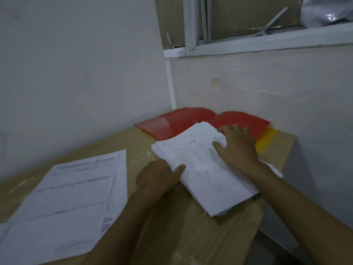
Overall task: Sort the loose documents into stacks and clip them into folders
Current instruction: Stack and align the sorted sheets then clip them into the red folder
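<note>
two hands work one thick stack of documents [202, 167] lying at 3 o'clock on the wooden table [183, 232]. left hand [158, 176] steadies the near-left edge, thumb on top, other fingers hidden. right hand [236, 146] pinches the top sheet's far corner. sorted sheets [63, 203] lie at 8 o'clock; an open red folder [183, 121] waits at 12 o'clock (yellow one beneath). step: sorting. next, probably: carry that sheet to its pile.
</note>
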